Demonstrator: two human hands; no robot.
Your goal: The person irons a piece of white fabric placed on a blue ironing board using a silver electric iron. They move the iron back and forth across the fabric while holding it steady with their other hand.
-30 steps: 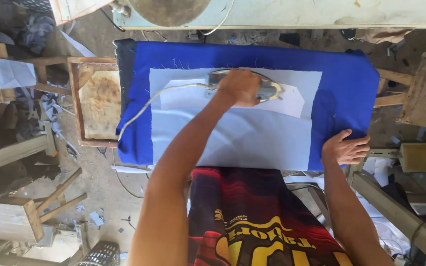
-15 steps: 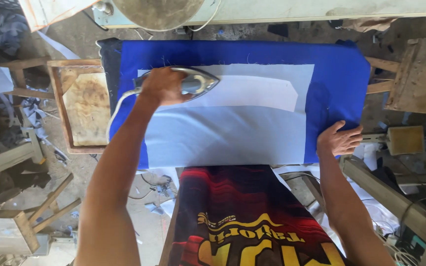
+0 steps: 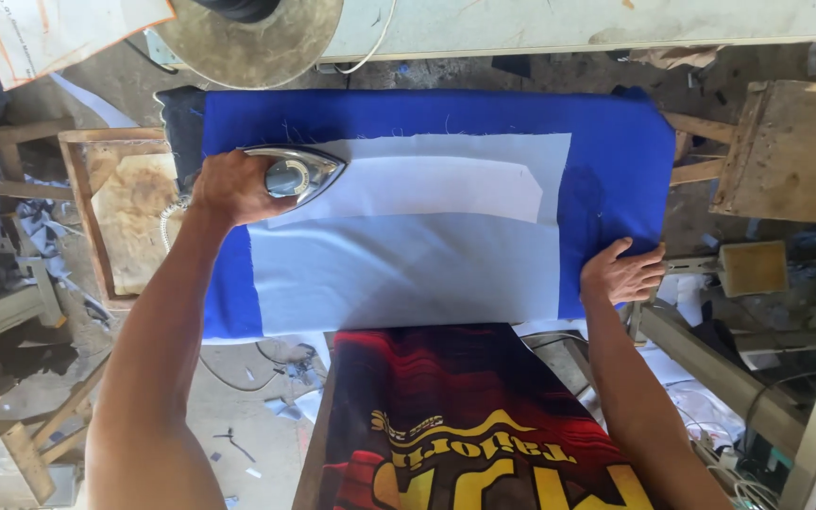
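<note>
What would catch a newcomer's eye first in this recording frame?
The bright blue padded board fills the middle, with a pale white cloth spread flat across it. At the cloth's upper left corner the left hand grips a shiny metal iron, its tip pointing right. The right hand lies flat on the board's right edge, beside the cloth, and a red and yellow shirt fills the bottom.

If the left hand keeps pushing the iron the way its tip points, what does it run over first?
The left hand holds the iron, tip pointing along the board. Ahead lies the smaller white fabric piece on the larger white cloth; nothing else seems to block it.
</note>
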